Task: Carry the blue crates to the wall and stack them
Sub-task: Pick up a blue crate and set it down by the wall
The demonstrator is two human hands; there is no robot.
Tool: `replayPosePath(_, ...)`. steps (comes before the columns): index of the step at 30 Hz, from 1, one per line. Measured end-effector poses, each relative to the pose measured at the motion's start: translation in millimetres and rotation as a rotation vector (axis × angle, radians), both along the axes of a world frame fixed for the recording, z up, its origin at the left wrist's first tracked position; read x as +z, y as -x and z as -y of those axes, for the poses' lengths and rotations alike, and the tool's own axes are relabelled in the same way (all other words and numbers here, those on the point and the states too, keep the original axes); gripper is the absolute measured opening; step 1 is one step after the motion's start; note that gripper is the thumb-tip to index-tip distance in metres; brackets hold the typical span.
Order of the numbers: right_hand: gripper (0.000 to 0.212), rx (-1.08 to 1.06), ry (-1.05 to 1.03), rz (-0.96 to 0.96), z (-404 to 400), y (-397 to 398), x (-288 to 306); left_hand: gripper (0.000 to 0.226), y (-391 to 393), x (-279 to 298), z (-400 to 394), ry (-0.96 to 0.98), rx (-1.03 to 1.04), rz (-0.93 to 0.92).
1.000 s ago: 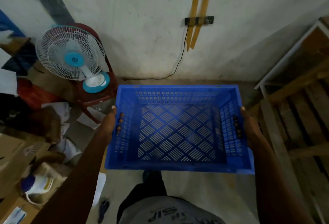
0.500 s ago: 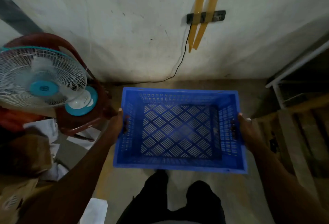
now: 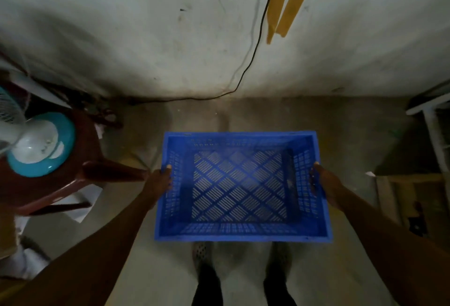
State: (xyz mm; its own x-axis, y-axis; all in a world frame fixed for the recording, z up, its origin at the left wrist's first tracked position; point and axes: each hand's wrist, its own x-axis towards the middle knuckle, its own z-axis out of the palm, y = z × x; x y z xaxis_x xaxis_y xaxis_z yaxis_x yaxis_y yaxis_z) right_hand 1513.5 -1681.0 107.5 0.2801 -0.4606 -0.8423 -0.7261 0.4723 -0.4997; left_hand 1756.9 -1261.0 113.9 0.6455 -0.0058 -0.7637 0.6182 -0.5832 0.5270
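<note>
One empty blue crate with slotted walls and a lattice floor hangs level in front of me, low over the concrete floor and a short way from the wall. My left hand grips its left side wall, fingers through the handle slot. On the opposite side wall my right hand holds it the same way. My feet show just below the crate's near edge. No other crate is in view.
A dark red plastic chair with a table fan's teal base on it stands at the left. A black cable runs down the wall to the floor. White frame legs and wooden planks sit at the right.
I have stepped closer to the wall and the view has tipped down. The crate has sunk lower towards the floor. Both hands keep their hold on it.
</note>
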Motion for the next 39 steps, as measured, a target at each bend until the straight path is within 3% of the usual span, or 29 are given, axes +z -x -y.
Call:
replayPosePath(5, 0.046, 0.078, -0.012, -0.032, 14.7, -38.9, -119.7, 0.034, -31.9, -112.8, 14.6, -0.1, -0.111, 0.006)
replayPosePath(10, 0.038, 0.077, 0.016, -0.042, 22.1, -55.0, -221.9, 0.038, -52.2, -219.9, 30.5, -0.047, 0.095, -0.041)
replayPosePath(17, 0.041, 0.106, 0.15, -0.09, 37.2, -57.6, -315.6, 0.037, -63.9, -308.1, 41.0, -0.018, 0.177, -0.018)
replayPosePath(23, 0.034, 0.128, 0.225, -0.05, 38.8, -64.3, -341.0, 0.035, -63.4, -351.6, 38.5, -0.045, 0.168, -0.018)
replayPosePath(30, 0.028, 0.135, 0.232, -0.05, 30.7, -69.6, -347.3, 0.036, -62.2, -364.4, 42.9, -0.108, 0.063, 0.042)
replayPosePath(34, 0.044, 0.214, 0.29, -0.128, 32.0, -70.2, -347.6, 0.05, -59.5, -363.3, 33.7, -0.248, -0.144, 0.083)
replayPosePath(37, 0.079, 0.223, 0.265, -0.156, 30.2, -73.3, -327.7, 0.059, -51.2, -341.7, 36.8, -0.305, -0.194, 0.093)
replayPosePath(39, 0.076, 0.116, 0.266, -0.116, 22.3, -70.8, -301.5, 0.067, -39.0, -318.7, 41.6, -0.293, -0.16, 0.101)
